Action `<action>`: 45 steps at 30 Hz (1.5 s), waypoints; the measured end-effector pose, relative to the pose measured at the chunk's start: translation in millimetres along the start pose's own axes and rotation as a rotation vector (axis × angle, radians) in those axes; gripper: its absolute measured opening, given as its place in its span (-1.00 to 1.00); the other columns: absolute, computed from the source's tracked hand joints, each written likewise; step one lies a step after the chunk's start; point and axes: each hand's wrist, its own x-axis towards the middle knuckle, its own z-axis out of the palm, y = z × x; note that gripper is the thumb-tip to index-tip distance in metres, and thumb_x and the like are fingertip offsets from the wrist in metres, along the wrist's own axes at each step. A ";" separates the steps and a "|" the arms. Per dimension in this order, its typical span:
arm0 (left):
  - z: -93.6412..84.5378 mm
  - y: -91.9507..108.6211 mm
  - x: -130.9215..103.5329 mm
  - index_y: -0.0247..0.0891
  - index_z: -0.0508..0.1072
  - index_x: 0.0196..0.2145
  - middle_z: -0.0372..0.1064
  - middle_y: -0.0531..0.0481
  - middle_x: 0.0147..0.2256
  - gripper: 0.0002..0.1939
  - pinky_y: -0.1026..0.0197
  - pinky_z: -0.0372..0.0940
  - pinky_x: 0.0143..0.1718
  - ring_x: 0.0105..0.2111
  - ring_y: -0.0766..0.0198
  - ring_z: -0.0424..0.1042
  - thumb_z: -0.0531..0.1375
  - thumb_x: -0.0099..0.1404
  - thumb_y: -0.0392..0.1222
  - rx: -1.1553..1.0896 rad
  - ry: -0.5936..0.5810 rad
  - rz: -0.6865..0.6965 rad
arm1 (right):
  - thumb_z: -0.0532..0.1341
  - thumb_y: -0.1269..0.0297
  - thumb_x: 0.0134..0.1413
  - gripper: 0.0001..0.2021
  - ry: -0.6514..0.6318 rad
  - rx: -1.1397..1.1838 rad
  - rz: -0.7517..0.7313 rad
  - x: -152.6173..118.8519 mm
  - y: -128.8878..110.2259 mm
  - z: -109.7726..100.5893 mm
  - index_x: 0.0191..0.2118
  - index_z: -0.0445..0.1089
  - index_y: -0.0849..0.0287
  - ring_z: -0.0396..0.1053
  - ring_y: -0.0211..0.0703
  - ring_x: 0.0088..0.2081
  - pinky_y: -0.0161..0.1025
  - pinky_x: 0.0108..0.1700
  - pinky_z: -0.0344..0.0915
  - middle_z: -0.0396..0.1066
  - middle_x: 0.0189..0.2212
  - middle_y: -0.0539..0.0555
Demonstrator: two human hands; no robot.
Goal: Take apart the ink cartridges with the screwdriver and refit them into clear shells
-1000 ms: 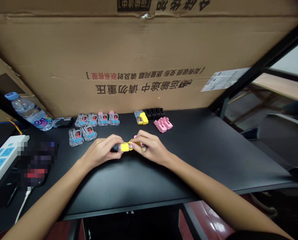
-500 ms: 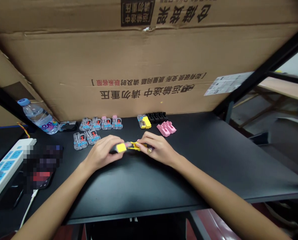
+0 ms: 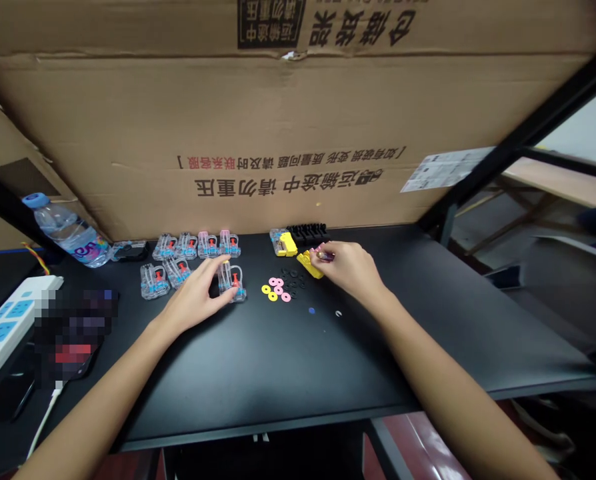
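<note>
- At the middle of the black tabletop (image 3: 278,373), the left hand (image 3: 198,293) is gripping a clear case (image 3: 225,285) between its fingers on the upper edge and its thumb on the lower right side. The case is showing a red insert (image 3: 236,280).
- Right of this, the right hand (image 3: 351,270) is holding a brass-ended rod (image 3: 324,256) in curled fingers, while the thumb and forefinger are resting at a yellow part (image 3: 308,265); how firmly they are pinching the part cannot be told.
- Between the hands, pink and yellow rings (image 3: 276,287) are lying in a loose cluster, and black rings (image 3: 293,273) are lying just beside them.
- Nearer the front edge, a blue disc (image 3: 312,311) and a small pale ring (image 3: 339,313) are lying apart from each other.
- Behind the left hand, six matching cases (image 3: 209,245) are lying in two rows, four behind and two in front.
- Farther right, a case with a yellow block (image 3: 287,245) is lying just beside a black toothed part (image 3: 309,233).
- Along the rear, a cardboard sheet (image 3: 298,113) is standing upright; at its left, a bottle (image 3: 73,233) is leaning.
</note>
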 end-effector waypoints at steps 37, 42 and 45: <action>-13.8 -26.1 2.4 -0.19 0.56 -0.05 0.53 -0.16 -0.05 -0.82 -0.20 0.25 0.19 0.01 -0.08 0.47 0.27 0.46 -0.11 0.446 0.028 0.206 | 0.22 0.14 0.36 -0.74 -0.071 -0.103 -0.314 5.8 -41.4 37.3 0.05 0.44 0.12 0.55 0.03 -0.25 -0.20 -0.44 0.12 0.56 0.02 0.20; -14.6 -27.2 2.9 -0.19 0.56 0.01 0.53 -0.19 0.00 -0.78 -0.22 0.26 0.22 0.04 -0.09 0.47 0.25 0.48 -0.09 0.430 0.027 0.199 | 0.28 0.00 0.30 -0.65 -0.035 -0.049 -0.283 8.7 -38.8 37.0 0.05 0.43 0.11 0.51 -0.03 -0.29 -0.21 -0.45 0.15 0.51 0.01 0.18; -16.3 -22.3 3.6 -0.21 0.49 0.16 0.51 -0.21 0.09 -0.66 -0.23 0.27 0.23 0.12 -0.09 0.46 0.24 0.50 -0.09 0.423 0.029 0.210 | 0.31 -0.02 0.26 -0.61 0.055 0.012 -0.289 6.9 -41.6 28.5 0.06 0.43 0.11 0.50 -0.03 -0.30 -0.21 -0.47 0.19 0.49 0.03 0.19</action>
